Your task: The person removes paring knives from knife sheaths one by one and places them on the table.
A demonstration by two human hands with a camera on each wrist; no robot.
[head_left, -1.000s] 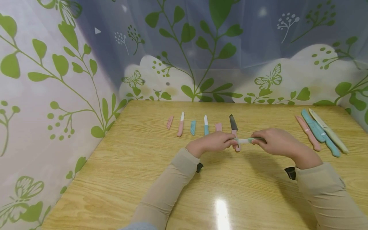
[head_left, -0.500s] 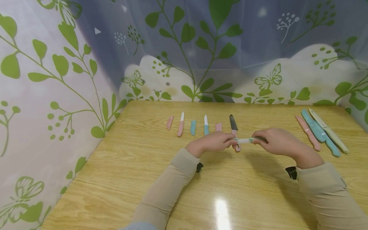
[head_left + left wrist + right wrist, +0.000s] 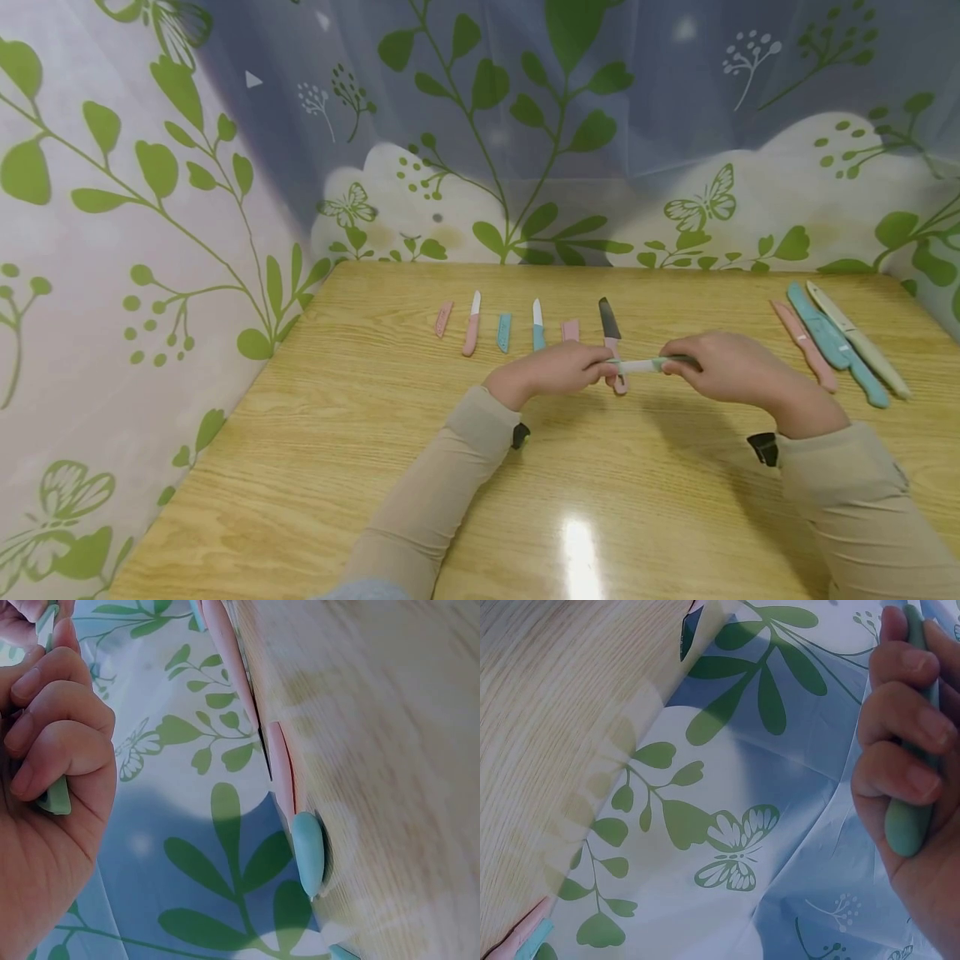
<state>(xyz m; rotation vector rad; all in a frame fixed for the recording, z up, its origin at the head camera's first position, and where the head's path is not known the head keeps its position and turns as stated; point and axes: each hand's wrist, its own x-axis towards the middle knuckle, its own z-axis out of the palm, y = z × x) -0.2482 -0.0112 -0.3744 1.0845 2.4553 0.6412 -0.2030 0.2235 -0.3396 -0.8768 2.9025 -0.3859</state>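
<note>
Above the table my right hand (image 3: 723, 367) grips the green handle (image 3: 906, 829) of a small knife, its fingers curled round it. My left hand (image 3: 555, 367) holds a green blade sheath (image 3: 56, 798), mostly hidden in the fingers. Between the hands a stretch of the knife's pale blade (image 3: 639, 366) shows, level and pointing left; its tip is hidden at the left fingers. Just beyond and below lies a pink-handled knife with a dark blade (image 3: 610, 318), its handle partly covered by the left fingertips. A blue-handled knife (image 3: 537, 317) lies behind the left hand, partly covered by it.
Left of these lie a pink sheath (image 3: 444, 319), a pink-handled knife (image 3: 471, 325) and a blue sheath (image 3: 504, 333). Another pink sheath (image 3: 571, 330) is near the left hand. At the right lie pink (image 3: 804, 346), blue (image 3: 825, 333) and cream (image 3: 862, 343) knives. Patterned cloth rises behind.
My right hand has shifted very slightly right with the green knife handle, so a little more blade shows. The left hand has stayed in place.
</note>
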